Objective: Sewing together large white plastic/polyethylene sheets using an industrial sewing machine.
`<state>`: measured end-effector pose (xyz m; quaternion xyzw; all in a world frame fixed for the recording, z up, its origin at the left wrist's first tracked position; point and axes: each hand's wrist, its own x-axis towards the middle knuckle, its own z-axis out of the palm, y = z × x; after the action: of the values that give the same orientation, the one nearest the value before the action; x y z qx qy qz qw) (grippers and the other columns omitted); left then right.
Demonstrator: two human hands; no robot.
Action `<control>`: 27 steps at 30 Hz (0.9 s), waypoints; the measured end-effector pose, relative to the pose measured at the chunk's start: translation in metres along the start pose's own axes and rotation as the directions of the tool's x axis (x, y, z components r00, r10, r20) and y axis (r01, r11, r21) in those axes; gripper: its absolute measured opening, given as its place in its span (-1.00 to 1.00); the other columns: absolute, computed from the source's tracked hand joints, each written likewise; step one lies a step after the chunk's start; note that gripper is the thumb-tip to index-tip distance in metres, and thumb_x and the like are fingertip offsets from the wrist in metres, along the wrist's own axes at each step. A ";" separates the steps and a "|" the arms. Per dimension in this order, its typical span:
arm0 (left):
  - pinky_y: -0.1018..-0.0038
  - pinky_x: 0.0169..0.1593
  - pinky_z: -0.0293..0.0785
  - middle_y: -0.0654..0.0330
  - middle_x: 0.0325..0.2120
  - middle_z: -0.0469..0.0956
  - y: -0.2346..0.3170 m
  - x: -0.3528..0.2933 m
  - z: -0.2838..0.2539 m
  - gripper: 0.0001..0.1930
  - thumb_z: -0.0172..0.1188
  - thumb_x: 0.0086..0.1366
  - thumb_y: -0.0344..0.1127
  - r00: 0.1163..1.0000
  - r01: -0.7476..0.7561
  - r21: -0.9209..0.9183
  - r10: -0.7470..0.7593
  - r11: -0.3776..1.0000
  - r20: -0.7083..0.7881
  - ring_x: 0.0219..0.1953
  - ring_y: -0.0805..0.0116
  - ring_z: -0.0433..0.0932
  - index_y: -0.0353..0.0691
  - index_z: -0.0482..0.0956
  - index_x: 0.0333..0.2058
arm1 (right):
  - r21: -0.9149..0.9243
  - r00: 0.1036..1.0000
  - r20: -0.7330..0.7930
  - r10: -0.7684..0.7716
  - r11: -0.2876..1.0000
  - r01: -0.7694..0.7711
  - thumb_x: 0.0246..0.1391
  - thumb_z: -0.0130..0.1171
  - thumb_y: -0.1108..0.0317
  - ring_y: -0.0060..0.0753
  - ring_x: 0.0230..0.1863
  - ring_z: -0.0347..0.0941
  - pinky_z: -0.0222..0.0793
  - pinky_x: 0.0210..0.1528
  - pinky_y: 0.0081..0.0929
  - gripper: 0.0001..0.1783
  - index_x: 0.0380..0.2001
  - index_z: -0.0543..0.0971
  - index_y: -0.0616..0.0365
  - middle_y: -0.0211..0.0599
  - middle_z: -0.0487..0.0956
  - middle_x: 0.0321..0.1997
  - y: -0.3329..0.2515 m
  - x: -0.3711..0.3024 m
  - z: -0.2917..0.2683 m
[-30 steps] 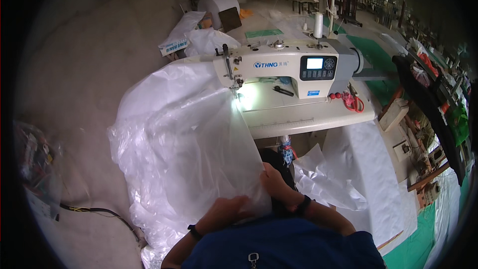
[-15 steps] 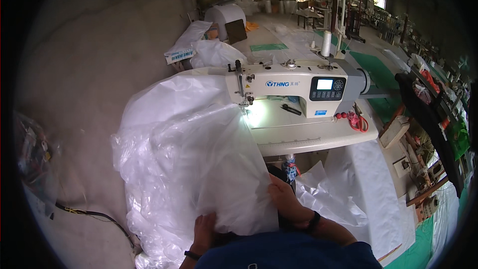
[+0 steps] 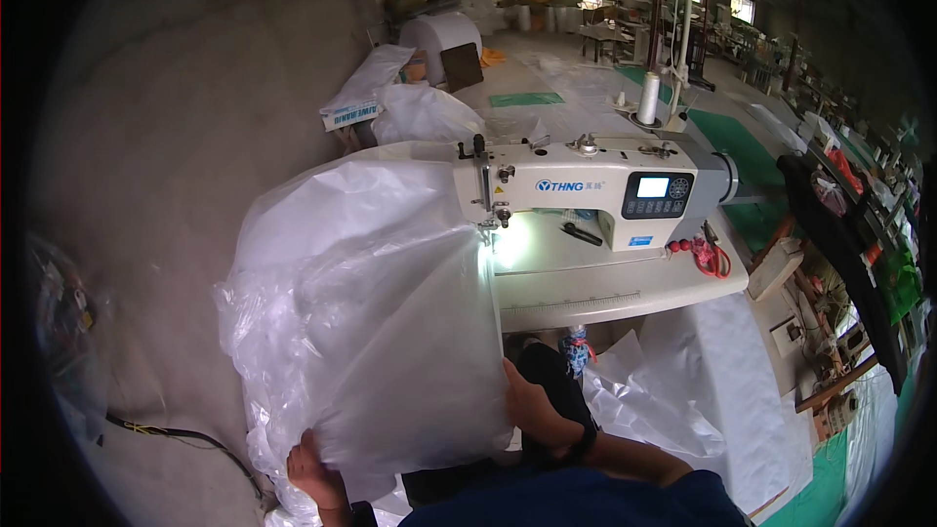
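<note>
The left hand [image 3: 314,468] grasps the near left part of a translucent white sheet [image 3: 415,371], while the right hand [image 3: 535,408] pinches its right edge, some of the fingers hidden from view. The sheet stretches between the two hands and runs away from them to the lit needle area of a white sewing machine [image 3: 571,181], which stands beyond the right hand. Its crumpled folds spread beyond and beside the left hand.

Farther out from the right hand, a pale surface [image 3: 620,295] carries a small black tool [image 3: 582,233] under the machine's arm and red-handled scissors [image 3: 721,262] at its right end. A white thread cone [image 3: 649,98] stands behind the machine. To the right of the right hand hangs smooth white material [image 3: 727,356]; well left of the left hand, a black cable [image 3: 185,435] lies on the floor [image 3: 156,332].
</note>
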<state>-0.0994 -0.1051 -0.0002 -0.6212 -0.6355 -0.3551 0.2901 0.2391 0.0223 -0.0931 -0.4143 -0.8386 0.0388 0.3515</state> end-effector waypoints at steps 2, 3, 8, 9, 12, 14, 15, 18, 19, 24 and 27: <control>0.22 -0.47 0.40 0.09 -0.56 0.47 -0.012 -0.012 0.027 -0.66 0.04 -0.07 -0.51 0.962 0.223 0.083 -0.233 0.971 0.144 -0.51 0.03 0.50 -0.21 0.56 -0.24 | 0.379 0.850 0.206 0.485 0.761 -0.526 0.05 -0.11 0.50 0.12 -0.56 0.47 0.43 -0.41 -0.18 -0.38 0.23 0.11 0.32 0.17 0.46 -0.58 -0.013 0.016 -0.031; 0.24 -0.45 0.48 0.10 -0.51 0.50 -0.017 -0.018 0.036 -0.65 0.02 -0.04 -0.59 0.910 0.276 0.185 -0.319 0.943 0.264 -0.48 0.02 0.55 -0.15 0.57 -0.24 | 0.341 0.879 0.148 0.453 0.811 -0.476 0.04 -0.08 0.47 0.10 -0.58 0.47 0.42 -0.46 -0.16 -0.39 0.21 0.14 0.30 0.10 0.48 -0.62 -0.010 0.019 -0.030; 0.29 -0.34 0.52 0.03 -0.32 0.56 -0.044 -0.023 0.076 -0.64 -0.01 0.03 -0.60 0.880 0.350 0.125 -0.372 0.928 0.297 -0.40 0.01 0.58 -0.22 0.56 -0.17 | 0.035 0.876 0.206 0.435 0.892 -0.451 0.03 -0.05 0.39 0.03 -0.63 0.47 0.38 -0.55 -0.14 -0.44 0.14 0.22 0.25 -0.04 0.50 -0.67 -0.003 0.051 -0.034; 0.33 -0.27 0.53 0.00 -0.26 0.57 -0.043 -0.014 0.079 -0.64 -0.01 0.05 -0.59 0.851 0.430 0.065 -0.429 0.900 0.302 -0.34 0.03 0.59 -0.26 0.55 -0.15 | -0.015 0.886 0.193 0.422 0.904 -0.427 0.02 -0.04 0.37 0.00 -0.64 0.48 0.37 -0.58 -0.15 -0.45 0.13 0.22 0.24 -0.08 0.50 -0.69 0.001 0.055 -0.029; 0.41 -0.02 0.44 -0.01 -0.15 0.55 -0.030 0.022 0.086 -0.60 -0.02 0.08 -0.60 0.832 0.552 -0.419 -0.509 0.721 0.219 -0.17 0.12 0.57 -0.35 0.50 -0.05 | -0.021 0.899 0.155 0.410 0.911 -0.412 0.02 -0.03 0.36 -0.02 -0.64 0.49 0.39 -0.57 -0.15 -0.47 0.10 0.24 0.25 -0.08 0.51 -0.68 0.014 0.072 -0.019; 0.36 0.08 0.35 -0.01 -0.09 0.52 -0.031 0.032 0.092 -0.60 -0.04 0.08 -0.61 0.763 0.550 -0.751 -0.584 0.364 0.276 -0.06 0.12 0.49 -0.36 0.48 -0.06 | -0.079 0.882 0.172 0.438 0.899 -0.430 0.01 -0.02 0.36 -0.02 -0.62 0.50 0.40 -0.56 -0.15 -0.46 0.10 0.24 0.26 -0.07 0.52 -0.67 0.021 0.082 -0.018; 0.33 0.12 0.31 -0.02 -0.06 0.50 -0.007 0.061 0.079 -0.60 -0.06 0.08 -0.63 0.882 0.403 -0.604 -0.467 0.687 0.058 -0.03 0.10 0.47 -0.35 0.47 -0.06 | -0.142 0.865 0.185 0.467 0.883 -0.447 0.00 -0.02 0.37 -0.03 -0.61 0.51 0.41 -0.55 -0.15 -0.46 0.09 0.25 0.27 -0.05 0.52 -0.65 0.026 0.087 -0.020; 0.28 0.21 0.18 -0.10 0.06 0.38 0.013 0.095 0.069 -0.57 -0.15 0.02 -0.68 0.969 0.184 -0.380 -0.233 0.906 -0.087 0.13 0.02 0.34 -0.35 0.47 -0.10 | -0.208 0.860 0.230 0.456 0.886 -0.414 -0.01 -0.03 0.38 -0.04 -0.57 0.54 0.42 -0.55 -0.17 -0.45 0.09 0.26 0.30 -0.03 0.54 -0.62 0.034 0.106 -0.026; 0.26 0.22 0.17 -0.12 0.09 0.33 0.007 0.102 0.077 -0.56 -0.11 -0.01 -0.67 0.985 0.131 -0.321 -0.161 0.938 -0.068 0.17 -0.04 0.28 -0.34 0.46 -0.09 | -0.208 0.859 0.232 0.456 0.886 -0.414 -0.01 -0.03 0.38 -0.04 -0.57 0.54 0.42 -0.55 -0.17 -0.45 0.09 0.26 0.30 -0.03 0.54 -0.62 0.037 0.112 -0.025; 0.22 0.26 0.10 -0.14 0.21 0.14 -0.046 0.095 0.149 -0.35 -0.12 -0.14 -0.74 0.958 0.215 -0.183 -0.171 0.959 0.231 0.25 -0.15 0.09 -0.23 0.40 0.04 | -0.274 0.890 0.271 0.367 0.916 -0.294 0.00 -0.11 0.40 -0.08 -0.56 0.55 0.42 -0.54 -0.16 -0.47 0.04 0.29 0.53 -0.06 0.57 -0.58 0.058 0.148 -0.015; 0.18 0.25 0.13 -0.12 0.21 0.12 -0.049 0.107 0.170 -0.33 -0.10 -0.14 -0.74 0.959 0.163 -0.144 -0.122 0.976 0.257 0.24 -0.15 0.12 -0.18 0.41 0.05 | -0.398 0.863 0.322 0.390 0.883 -0.250 -0.02 -0.09 0.40 -0.21 -0.56 0.56 0.43 -0.55 -0.29 -0.47 0.02 0.32 0.58 -0.15 0.58 -0.57 0.053 0.171 -0.023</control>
<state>-0.1425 0.0969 -0.0164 -0.6345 -0.6786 -0.3462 0.1306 0.2186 0.1756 0.0006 -0.5881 -0.8034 0.0333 0.0869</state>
